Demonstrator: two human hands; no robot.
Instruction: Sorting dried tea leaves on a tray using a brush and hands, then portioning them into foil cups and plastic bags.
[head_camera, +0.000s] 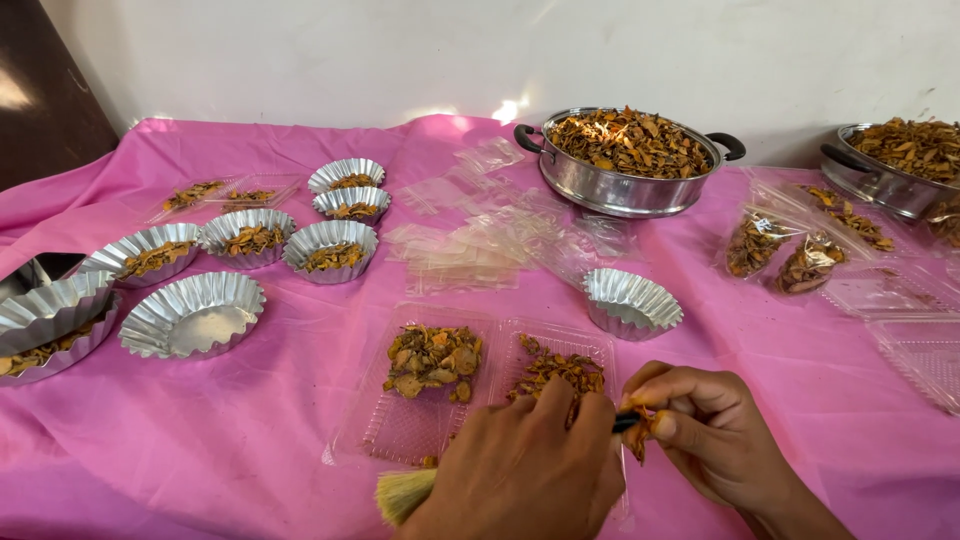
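Note:
My left hand (520, 470) is closed around a small brush (405, 493) whose pale bristles stick out to the left near the bottom edge. My right hand (705, 430) pinches a few orange dried chips (637, 432) against the dark end of the brush handle. Both hands hover over a clear plastic tray (400, 425) with two compartments. The left compartment holds a heap of dried chips (433, 358), and the right one holds another heap (555, 372), partly hidden by my left hand.
Several fluted foil cups (195, 315), some with chips, stand at the left; one empty cup (631, 300) stands beyond the tray. Clear bags (470, 250) lie mid-table. Two steel pots of chips (625, 150) (895, 160) stand at the back, filled packets (785, 250) and clear trays (920, 340) at the right.

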